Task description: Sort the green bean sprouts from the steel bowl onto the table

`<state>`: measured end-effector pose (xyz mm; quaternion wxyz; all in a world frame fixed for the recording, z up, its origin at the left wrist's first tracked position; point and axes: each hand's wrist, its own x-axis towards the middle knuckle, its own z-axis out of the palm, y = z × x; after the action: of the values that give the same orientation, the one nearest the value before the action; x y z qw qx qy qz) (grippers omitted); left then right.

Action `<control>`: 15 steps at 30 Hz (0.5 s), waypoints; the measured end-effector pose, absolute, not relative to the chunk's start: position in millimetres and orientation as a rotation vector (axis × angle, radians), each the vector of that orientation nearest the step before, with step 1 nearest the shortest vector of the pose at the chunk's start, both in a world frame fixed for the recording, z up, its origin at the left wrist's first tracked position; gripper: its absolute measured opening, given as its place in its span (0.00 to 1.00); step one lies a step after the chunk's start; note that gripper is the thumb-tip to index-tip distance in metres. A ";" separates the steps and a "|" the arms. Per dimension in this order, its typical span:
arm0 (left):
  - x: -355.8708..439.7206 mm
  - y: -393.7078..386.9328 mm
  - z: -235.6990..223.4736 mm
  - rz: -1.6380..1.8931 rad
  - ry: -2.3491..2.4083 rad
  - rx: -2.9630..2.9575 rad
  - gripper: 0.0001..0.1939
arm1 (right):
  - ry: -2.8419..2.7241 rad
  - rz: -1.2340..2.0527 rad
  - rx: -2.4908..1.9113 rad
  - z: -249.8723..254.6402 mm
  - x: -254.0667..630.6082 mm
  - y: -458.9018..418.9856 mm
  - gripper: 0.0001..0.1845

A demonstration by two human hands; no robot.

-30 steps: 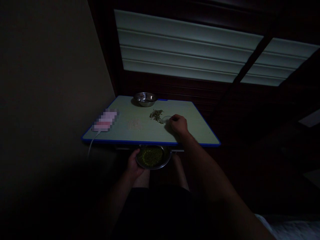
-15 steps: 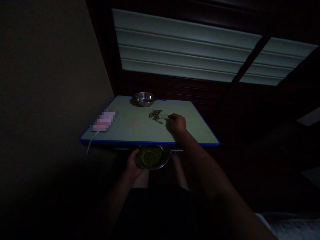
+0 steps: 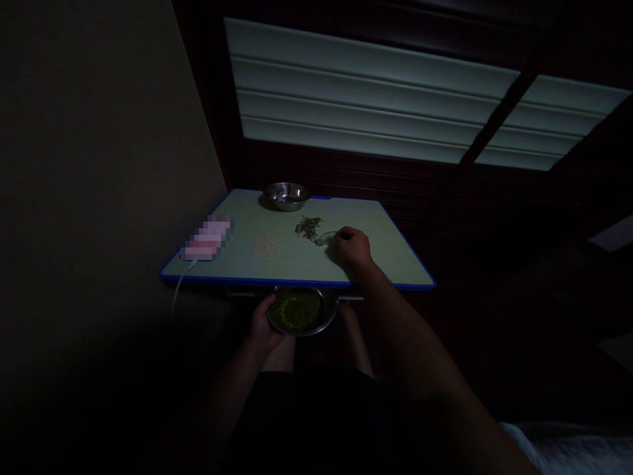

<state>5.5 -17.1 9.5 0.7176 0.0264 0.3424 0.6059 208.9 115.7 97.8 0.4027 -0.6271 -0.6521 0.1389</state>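
Left hand steadies green-filled bowl; right hand pinches clear item by dark grains

Far left of bench (image 3: 386,257): pixelated phone-like item (image 3: 205,241), white cable (image 3: 179,284) hanging off the near edge. Left hand (image 3: 264,328) clamped on the near bowl (image 3: 330,309), thumb at its rim, probably to keep it level; its green grains (image 3: 297,310) sit just below the bench's near edge, over the lap. Far bowl (image 3: 287,205) stands at the far edge, likely out of the way. Dark grains (image 3: 308,227) lie loose mid-bench, spread thin, perhaps for easy viewing. Right hand (image 3: 354,246), fingers together on a clear item (image 3: 326,235), exact type unclear, just right of the grains.

Vs half a second ago: clear item's outline looks slightly nearer and tilted differently; both bowls, left hand and grains basically unchanged; view shifted a touch.
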 end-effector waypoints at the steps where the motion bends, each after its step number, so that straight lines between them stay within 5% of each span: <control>1: 5.1 -17.0 8.7 1.340 0.751 0.060 0.11 | -1.639 0.351 -1.592 98.6 208.7 114.7 0.10; 15: 2.3 -16.1 0.7 1.349 0.728 0.062 0.12 | -1.580 0.361 -1.692 103.0 211.5 111.5 0.12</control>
<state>2.3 -16.1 0.7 0.7200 0.0283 0.3292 0.6102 211.5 111.5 103.0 0.3886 -0.6654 -0.6214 0.1421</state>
